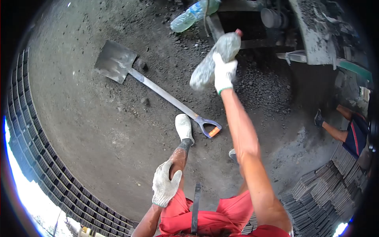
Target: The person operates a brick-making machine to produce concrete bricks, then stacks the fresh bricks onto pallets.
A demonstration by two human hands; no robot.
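Note:
My right hand [224, 73], in a white knit glove, is stretched forward and closed around a clear plastic bottle [215, 59] with a reddish cap, held tilted above the dark ground. My left hand [165, 185], also gloved, rests on my left knee with its fingers spread over the leg. I wear red shorts and white boots; the left boot [184, 127] points forward beside a shovel's handle.
A shovel [118, 63] with a grey blade and blue-orange grip lies on the sooty floor. A second plastic bottle [193, 14] lies near a machine [312, 31] at the top. Stacked dark blocks [39, 154] line the left and lower right. Another person [349, 126] crouches at right.

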